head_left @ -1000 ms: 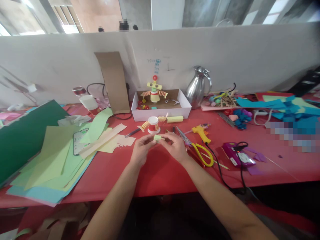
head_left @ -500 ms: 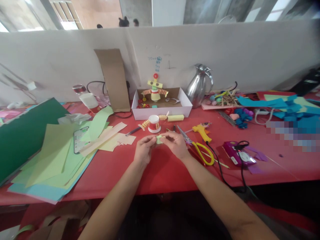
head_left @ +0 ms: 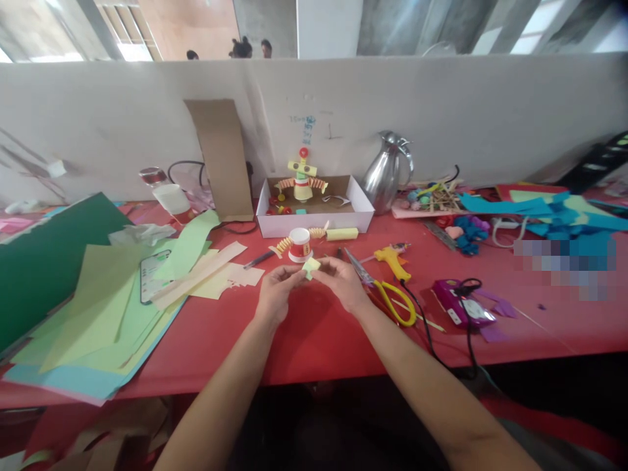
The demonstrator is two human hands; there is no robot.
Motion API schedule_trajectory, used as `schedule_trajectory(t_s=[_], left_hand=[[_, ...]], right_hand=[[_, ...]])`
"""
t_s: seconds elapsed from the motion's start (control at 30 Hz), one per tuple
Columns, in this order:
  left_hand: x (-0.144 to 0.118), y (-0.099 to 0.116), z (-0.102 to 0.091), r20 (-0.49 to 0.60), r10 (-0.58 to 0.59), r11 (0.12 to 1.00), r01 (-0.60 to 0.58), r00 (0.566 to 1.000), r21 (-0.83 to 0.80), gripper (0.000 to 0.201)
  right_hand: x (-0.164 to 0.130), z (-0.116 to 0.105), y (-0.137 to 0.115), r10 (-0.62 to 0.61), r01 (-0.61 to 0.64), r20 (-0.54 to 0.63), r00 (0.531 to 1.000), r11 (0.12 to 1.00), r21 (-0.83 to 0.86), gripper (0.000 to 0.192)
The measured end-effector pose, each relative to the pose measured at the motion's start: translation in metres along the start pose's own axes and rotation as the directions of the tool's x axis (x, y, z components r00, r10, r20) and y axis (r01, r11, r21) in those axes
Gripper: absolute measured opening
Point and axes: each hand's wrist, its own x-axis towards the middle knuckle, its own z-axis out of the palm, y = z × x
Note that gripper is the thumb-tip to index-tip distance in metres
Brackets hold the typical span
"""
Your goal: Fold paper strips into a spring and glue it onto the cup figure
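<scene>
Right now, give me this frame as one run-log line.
left hand: pinching green paper piece | right hand: pinching same piece | nearby: paper-cup figure, scissors | surface: red table

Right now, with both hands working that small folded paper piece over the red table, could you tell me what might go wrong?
1. The pale green paper piece is pinched only at the fingertips of the left hand and right hand; it could slip or crush.
2. The scissors lie right beside the right hand, blades pointing toward the work; a sideways move could catch them.
3. The glue gun and its black cord trail near the right forearm and could snag.
</scene>
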Motion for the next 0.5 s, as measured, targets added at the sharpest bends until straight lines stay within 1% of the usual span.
schedule_trajectory(t_s=[0.1, 0.2, 0.27, 0.3, 0.33, 0.37, 0.4, 0.43, 0.47, 0.5], left_hand=[[-0.001, -0.002, 0.000, 0.043, -0.017, 0.999, 0.019, 0.999, -0.034, 0.031], [-0.002, -0.002, 0.001, 0.090, -0.012, 1.000, 0.014, 0.996, -0.023, 0.030], [-0.002, -0.002, 0.001, 0.111, -0.003, 1.000, 0.002, 0.994, 0.008, 0.031], [-0.002, -0.002, 0.001, 0.114, -0.001, 1.000, -0.001, 0.993, 0.022, 0.032], [-0.001, -0.002, 0.001, 0.110, -0.002, 0.999, -0.001, 0.994, 0.034, 0.034], [0.000, -0.003, 0.000, 0.102, -0.004, 0.999, -0.001, 0.995, 0.043, 0.037], [0.001, -0.003, -0.001, 0.089, -0.004, 0.999, 0.000, 0.996, 0.051, 0.041], [0.003, -0.004, -0.002, 0.069, -0.003, 0.998, -0.002, 0.998, 0.064, 0.045], [0.004, -0.004, -0.003, 0.045, 0.000, 0.997, -0.004, 0.999, 0.080, 0.049], [0.006, -0.005, -0.004, 0.020, 0.003, 0.996, -0.005, 1.000, 0.093, 0.051]], right_hand=[[0.001, -0.004, 0.002, 0.025, -0.025, -0.004, 1.000, 0.997, 0.070, 0.023], [0.003, -0.006, 0.002, 0.115, -0.115, 0.011, 0.993, 0.977, 0.180, 0.023], [0.003, -0.006, 0.000, 0.170, -0.171, 0.021, 0.985, 0.967, 0.190, 0.026], [0.004, -0.006, -0.002, 0.185, -0.187, 0.027, 0.982, 0.970, 0.156, 0.027], [0.005, -0.008, -0.004, 0.187, -0.189, 0.029, 0.982, 0.978, 0.089, 0.028], [0.006, -0.012, -0.008, 0.174, -0.173, 0.023, 0.985, 0.985, -0.015, 0.031], [0.007, -0.019, -0.012, 0.141, -0.140, -0.006, 0.990, 0.977, -0.159, 0.033], [0.009, -0.029, -0.016, 0.091, -0.106, -0.060, 0.994, 0.933, -0.344, 0.036], [0.011, -0.043, -0.021, 0.028, -0.091, -0.123, 0.992, 0.833, -0.546, 0.038], [0.012, -0.059, -0.026, -0.065, -0.106, -0.201, 0.977, 0.670, -0.735, 0.039]])
